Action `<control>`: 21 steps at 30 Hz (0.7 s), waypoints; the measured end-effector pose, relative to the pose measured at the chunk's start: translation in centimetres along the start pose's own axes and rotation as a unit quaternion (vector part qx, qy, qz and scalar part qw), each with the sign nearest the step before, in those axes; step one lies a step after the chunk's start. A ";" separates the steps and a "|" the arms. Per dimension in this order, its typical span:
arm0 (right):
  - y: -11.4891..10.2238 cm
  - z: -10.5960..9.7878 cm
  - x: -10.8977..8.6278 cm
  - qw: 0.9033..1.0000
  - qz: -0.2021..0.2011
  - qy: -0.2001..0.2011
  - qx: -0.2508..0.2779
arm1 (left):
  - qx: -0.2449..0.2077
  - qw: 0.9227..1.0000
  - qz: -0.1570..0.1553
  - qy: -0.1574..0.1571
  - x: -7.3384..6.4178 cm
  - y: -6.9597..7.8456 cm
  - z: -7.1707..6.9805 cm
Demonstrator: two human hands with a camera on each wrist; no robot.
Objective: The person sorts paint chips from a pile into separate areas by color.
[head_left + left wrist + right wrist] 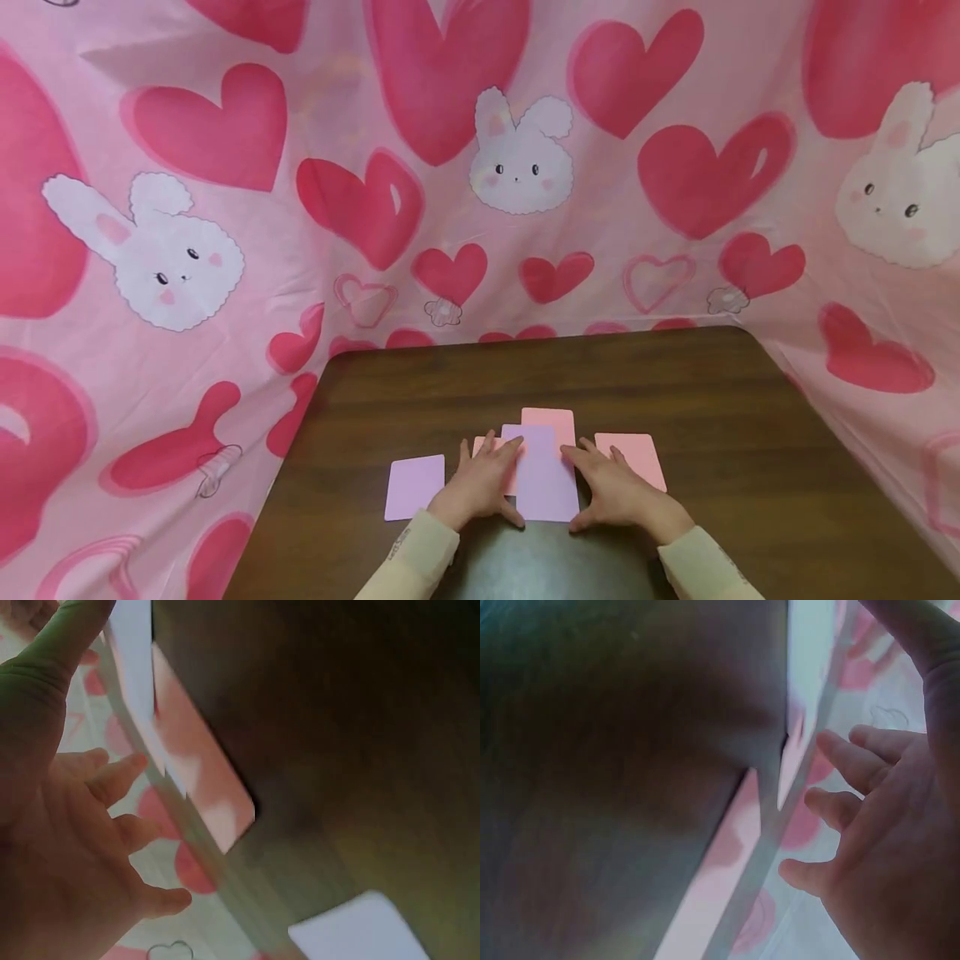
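Note:
In the head view, a long lavender card shape (546,483) lies in the middle, overlapping a pink card (564,425) behind it and another pink card (508,479) to its left. My left hand (478,486) spreads its fingers along the left side of the lavender shape, over the left pink card, thumb near the lower left corner. On the other side, my right hand (617,490) has fingertips at the right edge and its thumb near the lower right corner. Both wrist views show loosely spread fingers, with nothing gripped between them.
Farther left on the dark wooden table (360,400) lies a separate lavender card (415,487). A pink card (633,458) lies at the right, partly behind my right hand. Pink cloth (525,242) with hearts and rabbits hangs around the table's back and sides.

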State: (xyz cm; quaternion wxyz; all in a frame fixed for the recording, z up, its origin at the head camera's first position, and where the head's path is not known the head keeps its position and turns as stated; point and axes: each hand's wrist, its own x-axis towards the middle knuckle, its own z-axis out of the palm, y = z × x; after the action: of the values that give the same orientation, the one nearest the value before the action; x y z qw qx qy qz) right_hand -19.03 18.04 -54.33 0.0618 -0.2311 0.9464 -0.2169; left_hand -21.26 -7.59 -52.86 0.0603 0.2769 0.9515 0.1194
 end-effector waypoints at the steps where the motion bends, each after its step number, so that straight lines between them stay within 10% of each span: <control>1: -0.1 0.2 0.1 1.000 -0.001 -0.002 -0.003 | 0.002 1.000 0.004 -0.001 0.2 0.1 0.3; 21: -1.0 0.6 0.0 1.000 -0.004 0.000 -0.024 | 0.027 1.000 0.002 0.003 0.6 0.5 1.6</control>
State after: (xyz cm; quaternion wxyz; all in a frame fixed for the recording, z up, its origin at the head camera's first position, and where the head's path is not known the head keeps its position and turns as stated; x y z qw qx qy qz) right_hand -18.50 16.99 -54.43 0.0555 -0.2363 0.9504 -0.1942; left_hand -21.19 -6.54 -54.32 0.0498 0.2801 0.9539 0.0951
